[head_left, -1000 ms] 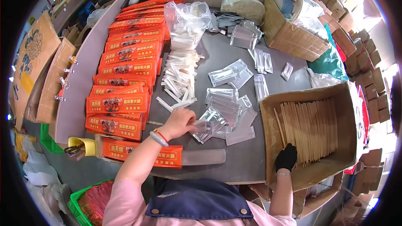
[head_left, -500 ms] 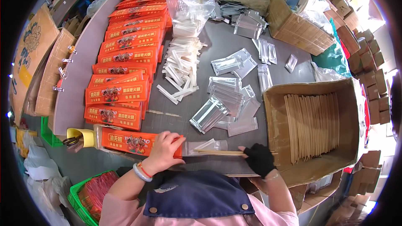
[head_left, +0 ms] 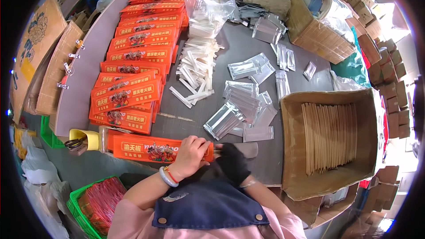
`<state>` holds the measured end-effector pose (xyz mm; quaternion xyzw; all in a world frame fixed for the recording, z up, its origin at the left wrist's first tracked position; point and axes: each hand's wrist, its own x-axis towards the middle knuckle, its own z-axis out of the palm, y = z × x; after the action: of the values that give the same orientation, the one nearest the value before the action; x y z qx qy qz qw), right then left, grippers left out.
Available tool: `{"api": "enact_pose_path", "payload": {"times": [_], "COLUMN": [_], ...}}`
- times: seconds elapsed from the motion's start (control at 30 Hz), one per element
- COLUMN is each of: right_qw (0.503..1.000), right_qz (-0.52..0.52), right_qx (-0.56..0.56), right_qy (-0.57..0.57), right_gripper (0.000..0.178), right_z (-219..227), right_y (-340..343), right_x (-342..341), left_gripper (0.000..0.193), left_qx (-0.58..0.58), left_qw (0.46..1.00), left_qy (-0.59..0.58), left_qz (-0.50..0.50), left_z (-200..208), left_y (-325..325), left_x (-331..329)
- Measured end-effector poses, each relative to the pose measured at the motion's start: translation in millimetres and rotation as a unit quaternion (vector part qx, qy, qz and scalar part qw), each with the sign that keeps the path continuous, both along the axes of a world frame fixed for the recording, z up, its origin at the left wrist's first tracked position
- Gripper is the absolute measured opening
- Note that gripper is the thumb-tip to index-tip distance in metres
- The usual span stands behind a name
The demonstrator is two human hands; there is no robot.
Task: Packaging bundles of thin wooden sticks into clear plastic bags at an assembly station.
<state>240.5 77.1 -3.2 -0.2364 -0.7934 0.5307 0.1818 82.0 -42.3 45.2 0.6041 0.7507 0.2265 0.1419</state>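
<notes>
My left hand [head_left: 192, 154] is closed over the right end of a long orange-red printed paper sleeve [head_left: 146, 147], its fingers on top. The sleeve lies on the near edge of the table. At the sleeve's right end is my right hand [head_left: 232, 163], in a black glove with bare fingertips. Its thumb and fingers are pressed together there; what they hold is hidden. Just beyond the glove lies a flat greyish piece [head_left: 248, 149], partly covered. Many thin wooden chopsticks [head_left: 330, 139] lie in the open carton [head_left: 287, 159] to the right.
Overlapping orange-red sleeves [head_left: 141, 53] line the table's left side. A heap of white paper-wrapped sticks [head_left: 195, 64] and clear flat packets [head_left: 241, 106] occupy the middle. A yellow holder [head_left: 90, 139] with scissors [head_left: 76, 142] sits at the near left corner; a green crate [head_left: 82, 203] stands below.
My right hand has moved left to the sleeve's end. The chopsticks it held, and the white stick and packet beside them, are out of sight. My left hand and the sleeve have shifted slightly right.
</notes>
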Motion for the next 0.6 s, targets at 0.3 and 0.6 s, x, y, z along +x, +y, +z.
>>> {"api": "enact_pose_path", "payload": {"times": [0.3,0.6], "right_qw": [0.999,0.928], "right_qz": [-0.01,0.006], "right_qx": [-0.023,0.324], "right_qy": [-0.043,-0.186], "right_gripper": [0.052,0.06], "right_z": [43,75], "right_y": [7,62], "right_x": [-5,29], "left_gripper": [0.058,0.014], "left_qx": [0.018,0.028], "left_qw": [0.999,0.981], "left_qy": [0.038,0.086], "left_qz": [-0.024,-0.173], "left_z": [4,56], "left_y": [5,25], "left_x": [-15,-101]}}
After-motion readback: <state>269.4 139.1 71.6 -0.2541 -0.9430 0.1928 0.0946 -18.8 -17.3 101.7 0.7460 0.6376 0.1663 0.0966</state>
